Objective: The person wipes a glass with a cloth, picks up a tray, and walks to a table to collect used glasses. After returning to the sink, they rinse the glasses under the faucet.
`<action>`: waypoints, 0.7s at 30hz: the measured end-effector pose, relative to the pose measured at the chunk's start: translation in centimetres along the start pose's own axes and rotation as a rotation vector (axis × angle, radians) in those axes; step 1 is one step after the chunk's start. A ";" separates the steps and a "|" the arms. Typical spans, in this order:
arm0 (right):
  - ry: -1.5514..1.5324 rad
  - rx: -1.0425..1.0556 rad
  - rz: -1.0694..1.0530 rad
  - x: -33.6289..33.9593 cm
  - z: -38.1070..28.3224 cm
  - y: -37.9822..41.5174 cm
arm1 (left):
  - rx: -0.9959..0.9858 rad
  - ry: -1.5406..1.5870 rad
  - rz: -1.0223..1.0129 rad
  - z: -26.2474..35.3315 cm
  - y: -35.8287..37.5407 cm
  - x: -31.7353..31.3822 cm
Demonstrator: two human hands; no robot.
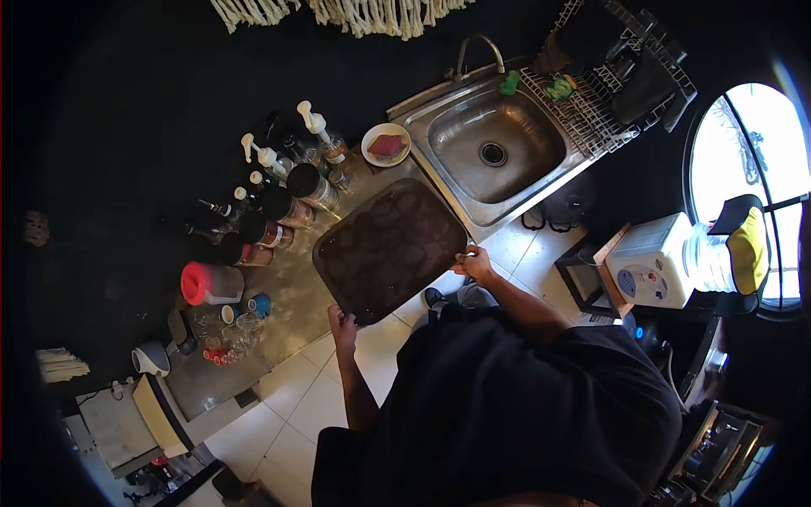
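Observation:
A large dark brown tray with rounded corners lies partly over the steel counter, its near edge reaching past the counter's front. At its lower left corner my left hand is closed round the rim. My right hand grips the tray's right corner, beside the sink's front edge. Nothing stands on the tray; its surface shows faint round marks. Just beyond the tray's far edge sits a white plate with a reddish piece on it.
A steel sink adjoins the tray's right side, with a wire dish rack beyond. Jars and pump bottles line the wall. A red-lidded container and small glasses stand left on the counter. A water dispenser is right.

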State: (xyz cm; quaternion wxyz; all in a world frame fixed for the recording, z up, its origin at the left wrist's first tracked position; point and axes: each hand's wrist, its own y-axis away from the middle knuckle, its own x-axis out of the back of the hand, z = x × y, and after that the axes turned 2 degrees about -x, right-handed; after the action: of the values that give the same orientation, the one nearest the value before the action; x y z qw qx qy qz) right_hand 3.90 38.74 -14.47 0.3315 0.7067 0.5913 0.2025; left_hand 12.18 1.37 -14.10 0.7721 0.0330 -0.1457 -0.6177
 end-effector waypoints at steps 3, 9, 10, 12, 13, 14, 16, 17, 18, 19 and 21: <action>0.039 0.015 -0.030 1.0 -0.8 0.5 | 0.228 0.230 0.031 1.5 2.4 -0.7; 0.008 0.044 -0.070 3.0 -2.8 1.7 | 0.162 0.270 0.026 5.0 3.6 -2.3; -0.002 0.036 -0.074 3.2 -3.5 2.3 | 0.161 0.272 0.024 6.0 3.7 -2.4; -0.015 0.033 -0.072 3.8 -4.3 2.6 | 0.129 0.251 -0.002 8.2 3.6 -3.0; -0.043 0.039 -0.070 4.1 -4.6 2.7 | 0.127 0.255 -0.011 9.3 3.5 -3.2; -0.068 0.046 -0.060 4.8 -4.9 2.9 | 0.123 0.272 -0.023 10.4 3.3 -3.7; -0.088 0.065 -0.054 5.8 -5.6 3.1 | 0.102 0.244 -0.051 12.4 2.8 -4.7; -0.100 0.066 -0.057 6.3 -6.2 3.3 | 0.108 0.244 -0.066 13.4 2.5 -5.4; -0.091 0.043 -0.036 6.8 -6.8 3.4 | 0.104 0.245 -0.087 14.4 2.0 -6.0; -0.103 0.041 -0.029 7.4 -7.1 3.4 | 0.097 0.243 -0.106 15.5 1.4 -6.5; -0.155 0.061 -0.035 8.6 -8.0 3.1 | 0.107 0.229 -0.135 17.9 0.2 -7.9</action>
State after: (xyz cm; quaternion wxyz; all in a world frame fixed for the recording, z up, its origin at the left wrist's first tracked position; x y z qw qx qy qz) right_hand 2.55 48.70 -7.64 0.3580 0.7195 0.5822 0.1231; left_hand 6.08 11.31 1.56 0.7376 0.1541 -0.0869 -0.6517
